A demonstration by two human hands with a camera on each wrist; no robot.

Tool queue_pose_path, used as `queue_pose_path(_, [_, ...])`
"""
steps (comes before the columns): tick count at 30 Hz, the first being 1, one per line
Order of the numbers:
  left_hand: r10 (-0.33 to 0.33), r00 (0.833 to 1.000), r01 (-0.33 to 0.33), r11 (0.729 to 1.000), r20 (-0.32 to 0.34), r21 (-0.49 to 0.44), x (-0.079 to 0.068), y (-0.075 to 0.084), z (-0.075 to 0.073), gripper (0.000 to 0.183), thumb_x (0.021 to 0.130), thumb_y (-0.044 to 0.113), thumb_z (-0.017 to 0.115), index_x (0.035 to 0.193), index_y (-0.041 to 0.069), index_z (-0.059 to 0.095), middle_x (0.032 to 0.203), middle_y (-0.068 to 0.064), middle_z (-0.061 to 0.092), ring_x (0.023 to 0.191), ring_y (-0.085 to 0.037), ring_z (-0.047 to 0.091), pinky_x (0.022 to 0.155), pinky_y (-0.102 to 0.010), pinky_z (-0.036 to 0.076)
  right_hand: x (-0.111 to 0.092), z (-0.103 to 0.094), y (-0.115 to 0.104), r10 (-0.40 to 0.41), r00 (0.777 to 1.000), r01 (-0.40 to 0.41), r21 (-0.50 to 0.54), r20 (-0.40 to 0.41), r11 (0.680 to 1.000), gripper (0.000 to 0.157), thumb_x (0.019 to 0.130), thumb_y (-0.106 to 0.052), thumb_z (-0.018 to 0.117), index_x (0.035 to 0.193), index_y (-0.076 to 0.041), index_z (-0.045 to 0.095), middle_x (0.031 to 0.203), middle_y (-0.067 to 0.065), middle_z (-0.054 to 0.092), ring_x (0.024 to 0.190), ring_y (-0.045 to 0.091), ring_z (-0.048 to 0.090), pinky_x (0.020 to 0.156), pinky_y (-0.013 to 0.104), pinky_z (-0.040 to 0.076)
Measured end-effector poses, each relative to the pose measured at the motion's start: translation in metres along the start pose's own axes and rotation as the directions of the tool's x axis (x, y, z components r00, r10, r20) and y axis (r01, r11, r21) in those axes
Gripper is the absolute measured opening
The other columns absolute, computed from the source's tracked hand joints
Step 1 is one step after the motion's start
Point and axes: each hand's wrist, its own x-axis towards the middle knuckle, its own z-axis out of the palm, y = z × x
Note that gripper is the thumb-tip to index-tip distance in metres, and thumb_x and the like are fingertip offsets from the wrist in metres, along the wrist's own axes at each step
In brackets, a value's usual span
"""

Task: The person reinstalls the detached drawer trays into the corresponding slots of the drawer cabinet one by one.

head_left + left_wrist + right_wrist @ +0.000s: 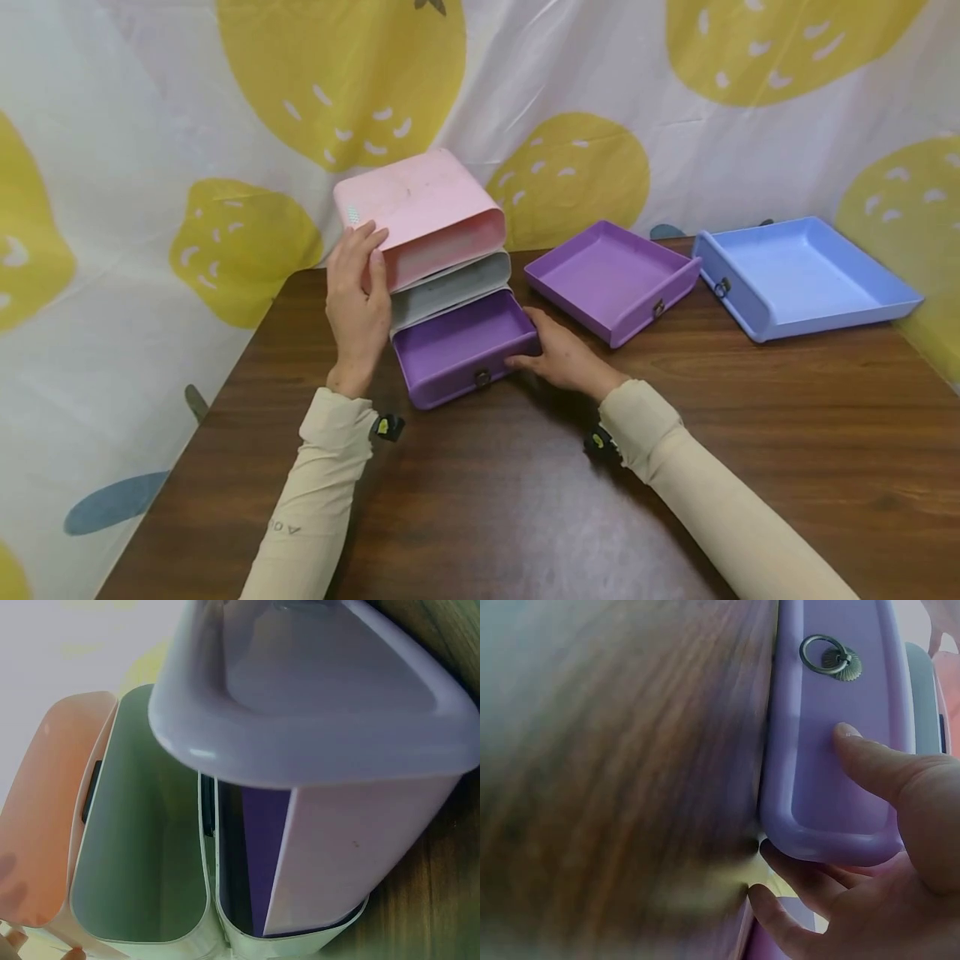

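A stack of drawer casings stands in the middle of the head view: a pink casing (pixel 420 196) on top, a grey casing (pixel 453 287) under it, and a purple drawer (pixel 457 342) jutting from the lowest level. My left hand (pixel 356 292) rests against the pink casing's left side, fingers extended over its edge. With my right hand (pixel 566 354) I grip the drawer's right front corner; in the right wrist view the thumb (pixel 870 761) presses the front panel beside a metal ring pull (pixel 825 656). The pink and grey casings have hollow, open fronts.
Another purple drawer (pixel 600 279) lies to the right of the stack on the brown wooden table (pixel 525 492). Beyond it sits a light blue drawer (pixel 832 275) with a ring pull. A lemon-print cloth (pixel 570 83) hangs behind the table.
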Motion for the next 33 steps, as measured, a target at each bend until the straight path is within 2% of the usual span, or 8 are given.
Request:
queue_pose_path(12, [0.002,1.0,-0.002,1.0,-0.004,-0.018,-0.001,0.002,0.001,0.029,0.103,0.029,0.05,0.125,0.025,0.069,0.139,0.007,0.062,0.144,-0.017,0.042,0.122,-0.032,0.032,0.004,0.002,-0.001,-0.002,1.0,0.002,0.003,-0.008,1.0,0.085,0.085,-0.032,0.078,0.149,0.002,0.032,0.148,0.024,0.048,0.134,0.038,0.051,0.117,0.05,0.039])
queue_pose_path(33, [-0.001,1.0,0.001,1.0,-0.009,0.007,0.0,0.001,0.001,0.029,0.104,0.028,0.049,0.124,0.026,0.07,0.139,0.008,0.062,0.145,-0.017,0.042,0.123,-0.032,0.031,0.014,0.002,-0.001,0.01,1.0,-0.009,0.04,-0.002,0.999,0.084,0.091,-0.027,0.071,0.151,0.007,0.024,0.154,0.028,0.037,0.142,0.04,0.041,0.123,0.049,0.03])
